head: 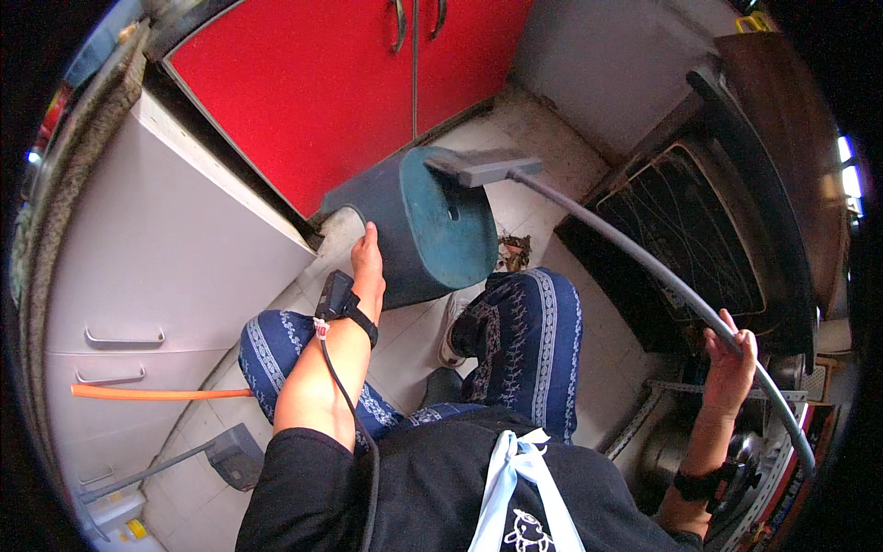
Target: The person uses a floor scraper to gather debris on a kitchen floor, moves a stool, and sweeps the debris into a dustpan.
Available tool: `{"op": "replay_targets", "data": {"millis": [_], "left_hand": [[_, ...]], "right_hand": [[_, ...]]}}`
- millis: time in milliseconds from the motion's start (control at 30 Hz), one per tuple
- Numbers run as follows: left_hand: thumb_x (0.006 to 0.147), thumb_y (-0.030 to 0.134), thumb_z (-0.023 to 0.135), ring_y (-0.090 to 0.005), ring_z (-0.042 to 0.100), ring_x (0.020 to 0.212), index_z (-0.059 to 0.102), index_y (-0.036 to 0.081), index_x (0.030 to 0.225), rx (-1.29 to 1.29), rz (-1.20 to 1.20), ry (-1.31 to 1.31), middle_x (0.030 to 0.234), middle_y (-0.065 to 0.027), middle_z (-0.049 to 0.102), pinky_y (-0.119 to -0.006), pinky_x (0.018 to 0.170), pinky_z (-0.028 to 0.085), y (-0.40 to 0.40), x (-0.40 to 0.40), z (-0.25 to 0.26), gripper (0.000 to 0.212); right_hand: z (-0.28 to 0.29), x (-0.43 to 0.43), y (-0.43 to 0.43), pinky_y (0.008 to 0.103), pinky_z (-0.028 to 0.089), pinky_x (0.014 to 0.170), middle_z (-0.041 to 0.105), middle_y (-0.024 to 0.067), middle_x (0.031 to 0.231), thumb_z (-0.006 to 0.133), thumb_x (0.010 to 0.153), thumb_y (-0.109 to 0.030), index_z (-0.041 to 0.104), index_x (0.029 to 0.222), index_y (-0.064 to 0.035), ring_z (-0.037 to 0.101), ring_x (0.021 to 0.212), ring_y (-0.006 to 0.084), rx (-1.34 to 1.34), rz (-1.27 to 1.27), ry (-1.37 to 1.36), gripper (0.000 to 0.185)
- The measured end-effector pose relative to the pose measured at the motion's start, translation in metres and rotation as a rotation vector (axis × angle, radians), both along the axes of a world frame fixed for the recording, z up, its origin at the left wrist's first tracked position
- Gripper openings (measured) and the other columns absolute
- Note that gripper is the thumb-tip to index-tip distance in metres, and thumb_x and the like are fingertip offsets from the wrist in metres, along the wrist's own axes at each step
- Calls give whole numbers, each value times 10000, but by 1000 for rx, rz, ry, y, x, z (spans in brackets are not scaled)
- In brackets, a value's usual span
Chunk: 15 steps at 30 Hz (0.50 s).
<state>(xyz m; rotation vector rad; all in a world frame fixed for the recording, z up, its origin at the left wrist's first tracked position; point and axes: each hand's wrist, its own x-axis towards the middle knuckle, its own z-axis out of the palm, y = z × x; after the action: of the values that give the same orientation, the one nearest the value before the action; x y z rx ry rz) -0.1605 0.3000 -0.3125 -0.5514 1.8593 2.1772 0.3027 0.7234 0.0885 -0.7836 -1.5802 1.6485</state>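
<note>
A dark blue-green plastic stool (452, 234) is tipped over before me, its seat with a small slot facing right. My left hand (369, 257) grips the edge of its side, the thumb showing and the other fingers hidden. My right hand (731, 366) is closed around the long grey handle of a broom (648, 265). The broom head (493, 171) is against or just above the upper part of the seat, with dark bristles pointing left. Below the stool's right side, a small heap of sweepings (514, 252) lies on the tiled floor (531, 221).
Red cabinet doors (303, 90) stand ahead, and pale drawers (159, 255) on the left. An oven (690, 228) is at the right, above a metal rack (641, 421) with pots. Behind my left knee lie a grey dustpan (234, 457) and an orange handle (159, 393).
</note>
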Motion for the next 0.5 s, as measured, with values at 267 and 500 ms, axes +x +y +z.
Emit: {"op": "replay_targets", "data": {"millis": [267, 500], "left_hand": [[1093, 615, 637, -262, 520, 1480, 588, -95, 1532, 51, 55, -63, 1612, -164, 589, -399, 1248, 366, -38, -10, 8, 836], [1099, 649, 592, -296, 533, 1499, 558, -46, 1594, 194, 69, -148, 1672, -141, 554, -419, 1274, 355, -72, -34, -13, 854]], "right_hand": [[-28, -3, -11, 446, 692, 875, 708, 337, 1368, 593, 1147, -349, 599, 1059, -76, 802, 942, 338, 47, -61, -52, 287], [-3, 16, -6, 432, 674, 941, 670, 346, 1432, 605, 1126, -354, 612, 1043, -80, 784, 1025, 351, -9, -184, 27, 287]]}}
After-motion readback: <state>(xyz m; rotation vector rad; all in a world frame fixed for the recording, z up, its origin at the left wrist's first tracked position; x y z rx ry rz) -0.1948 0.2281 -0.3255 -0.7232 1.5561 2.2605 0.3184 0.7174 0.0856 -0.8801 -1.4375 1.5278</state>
